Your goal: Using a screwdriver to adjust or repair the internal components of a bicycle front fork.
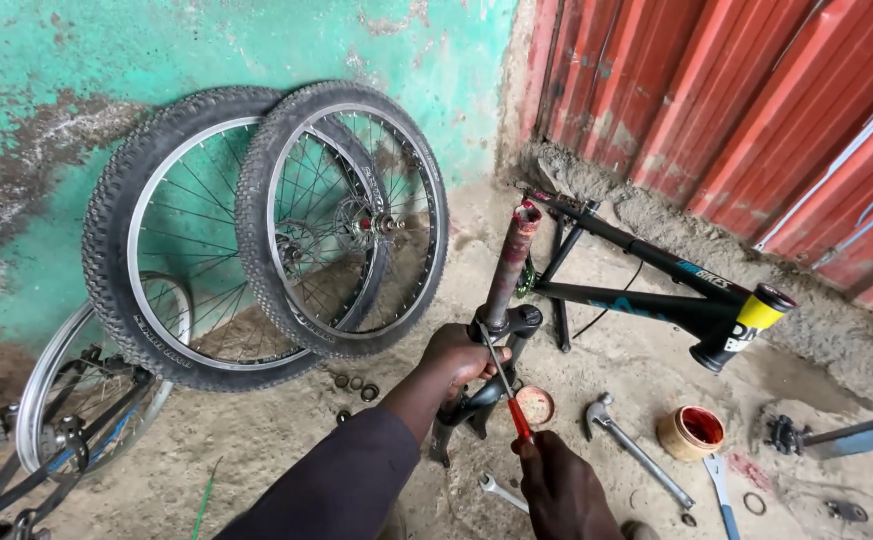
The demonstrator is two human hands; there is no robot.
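Two wheels (266,225) lean on the green wall at left. The left hand (459,358) reaches forward, fingers wrapped around an upright suspension fork (501,310) at its crown. Below it, the right hand (559,490) grips a red-handled screwdriver (504,385), tip angled up to the crown. Rightward, a lid (534,405) and open tin (690,431) hold red grease.
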